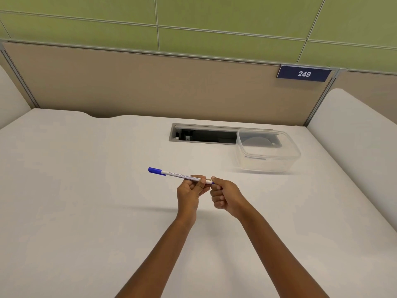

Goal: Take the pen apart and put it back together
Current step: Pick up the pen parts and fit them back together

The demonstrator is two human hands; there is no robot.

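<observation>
A white pen [176,174] with small printed text and a blue cap at its left end is held level above the white desk [86,190]. My left hand [190,190] grips the barrel near its right end. My right hand [224,195] pinches the blue tip end of the pen between thumb and forefinger. The cap sits on the pen, and the pen looks whole. The tip itself is hidden by my right fingers.
A clear plastic container [267,150] stands at the back right of the desk, partly over a grey cable slot [204,134]. A beige partition with a blue "249" sign [304,74] rises behind. White side dividers flank the desk.
</observation>
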